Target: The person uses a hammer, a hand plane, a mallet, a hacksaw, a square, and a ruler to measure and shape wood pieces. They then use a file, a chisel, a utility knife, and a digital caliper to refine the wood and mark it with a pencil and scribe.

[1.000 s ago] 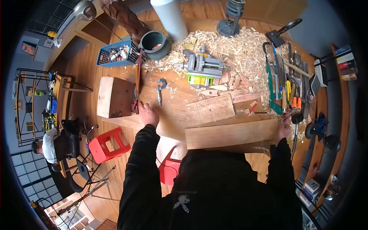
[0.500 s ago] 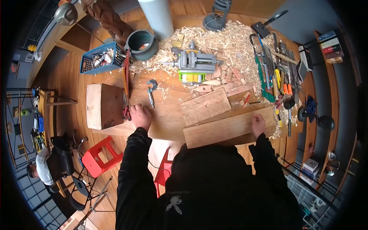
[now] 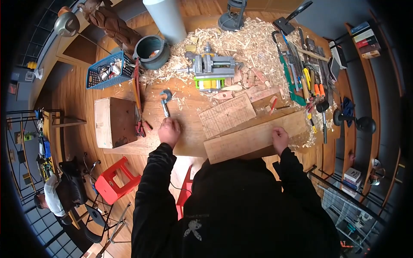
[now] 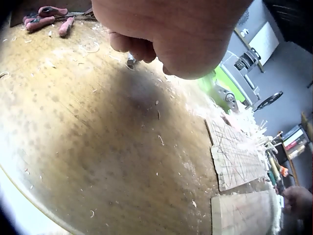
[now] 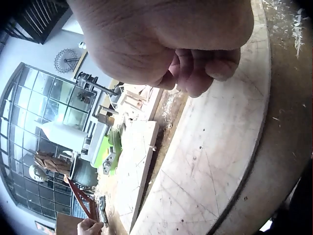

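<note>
The left hand (image 3: 169,131) has its curled fingers around the lower end of a metal micrometer (image 3: 165,105) lying on the bench; in the left wrist view a short metal end (image 4: 130,63) shows beneath the fingers. Over a long, pale wooden board (image 3: 241,139) near the front edge is the right hand (image 3: 280,138), its fingers loosely curled with nothing visible in them. Whether they touch the board cannot be told. Behind it lies a shorter board (image 3: 227,115) marked with pencil lines.
A grey vise (image 3: 214,66) stands among wood shavings (image 3: 254,51). Red-handled pliers (image 3: 140,128) and a wooden box (image 3: 116,122) are at the left. Several files and knives lie at the right, near a hammer (image 3: 322,107). A red stool (image 3: 114,182) stands below.
The left hand has moved from beside the pliers to the micrometer's end. The right hand has come inward from the long board's right end to above its surface. The head view has shifted.
</note>
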A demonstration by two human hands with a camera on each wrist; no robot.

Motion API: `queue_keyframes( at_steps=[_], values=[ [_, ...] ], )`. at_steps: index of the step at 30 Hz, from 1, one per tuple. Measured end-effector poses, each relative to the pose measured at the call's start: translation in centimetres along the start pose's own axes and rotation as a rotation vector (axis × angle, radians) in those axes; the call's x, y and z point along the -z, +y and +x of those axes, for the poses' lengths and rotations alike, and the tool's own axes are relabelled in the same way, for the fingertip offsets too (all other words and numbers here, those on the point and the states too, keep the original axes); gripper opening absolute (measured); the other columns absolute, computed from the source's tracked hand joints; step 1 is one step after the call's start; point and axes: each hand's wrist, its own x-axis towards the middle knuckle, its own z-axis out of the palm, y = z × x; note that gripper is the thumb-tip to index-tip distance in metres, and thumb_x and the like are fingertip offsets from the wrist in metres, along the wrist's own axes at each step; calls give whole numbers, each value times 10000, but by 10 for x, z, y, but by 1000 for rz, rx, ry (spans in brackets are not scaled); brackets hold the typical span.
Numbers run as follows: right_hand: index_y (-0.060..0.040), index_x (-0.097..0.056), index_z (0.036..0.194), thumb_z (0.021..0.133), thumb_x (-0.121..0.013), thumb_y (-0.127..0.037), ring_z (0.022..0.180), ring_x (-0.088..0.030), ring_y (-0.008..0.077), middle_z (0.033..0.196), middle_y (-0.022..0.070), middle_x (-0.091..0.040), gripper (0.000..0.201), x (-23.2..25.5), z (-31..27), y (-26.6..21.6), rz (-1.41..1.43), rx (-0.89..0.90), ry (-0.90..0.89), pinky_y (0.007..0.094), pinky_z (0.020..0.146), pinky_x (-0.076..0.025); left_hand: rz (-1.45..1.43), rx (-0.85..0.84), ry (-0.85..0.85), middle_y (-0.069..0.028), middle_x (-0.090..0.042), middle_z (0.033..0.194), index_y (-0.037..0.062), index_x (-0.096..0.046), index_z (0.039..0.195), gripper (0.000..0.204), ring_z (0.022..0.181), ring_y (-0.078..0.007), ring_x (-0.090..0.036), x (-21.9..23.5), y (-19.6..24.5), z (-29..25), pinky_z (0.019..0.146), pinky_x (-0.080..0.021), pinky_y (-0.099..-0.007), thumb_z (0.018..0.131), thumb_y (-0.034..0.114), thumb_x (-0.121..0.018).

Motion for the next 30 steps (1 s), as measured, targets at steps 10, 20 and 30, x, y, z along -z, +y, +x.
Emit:
queue_keyframes(
  at_steps=[10,20,30],
  values=[
    [-34,-637,917,894,-588,-81,623,-546,82,706,5,-591,71,-5,-5,4,-20,36,-23,241,567,-446,26,10,27,-195,-627,812,43,-582,800,159,718,-407,-631,3,-12,-3,639,-508,-508,869,185,-572],
    [-16,-647,894,874,-603,-95,662,-593,139,714,57,-622,92,-10,-3,9,-30,-55,-52,283,637,-479,499,177,153,-201,-556,1042,26,-547,974,262,973,-395,-550,36,-64,12,843,-472,-484,758,162,-608],
    [-5,-653,902,863,-617,-107,683,-625,176,729,93,-645,115,-15,-21,-17,-144,18,-38,302,648,-494,562,229,-19,-135,-566,1033,50,-560,1008,243,1012,-343,-560,44,-82,21,827,-498,-440,784,134,-602]
  ],
)
